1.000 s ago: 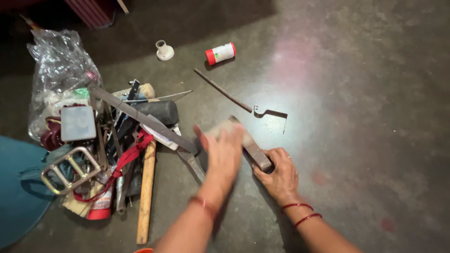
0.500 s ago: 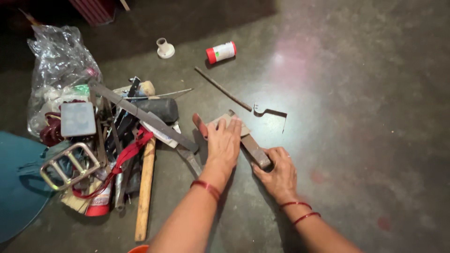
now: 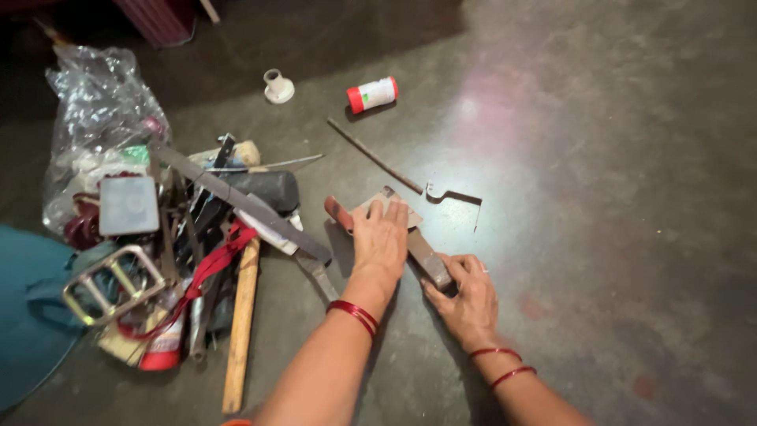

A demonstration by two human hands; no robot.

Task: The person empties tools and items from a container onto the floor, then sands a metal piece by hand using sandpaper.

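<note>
On dark floor [image 3: 615,197], centre frame, both hands work one grey bar [image 3: 426,254] lying diagonally. Left hand [image 3: 380,241] lies flat, palm down, fingers spread over a tan sheet [image 3: 388,207] on the bar's upper end; not clenched, pressing rather than gripping. Red-tipped handle [image 3: 339,213] pokes out just left of that hand. Right hand [image 3: 471,296] wraps the bar's lower end, fingers curled on it, grasping the bar. Red bangles on both wrists.

Left of hands: tool pile. Wooden handle [image 3: 239,323] lies near upright in frame, long flat file [image 3: 236,201] runs diagonally across the pile, black cylinder [image 3: 264,189] under it, red strap [image 3: 213,264], metal buckle frame [image 3: 110,284], grey box [image 3: 128,205]. Crumpled plastic bag [image 3: 95,118] behind pile. Teal cloth [image 3: 27,315] at left edge.

Beyond hands, apart from them: thin rod [image 3: 374,155], bent metal hook [image 3: 451,196] just right of rod's end, red-capped white bottle [image 3: 372,94] on its side, small white fitting [image 3: 277,85].
</note>
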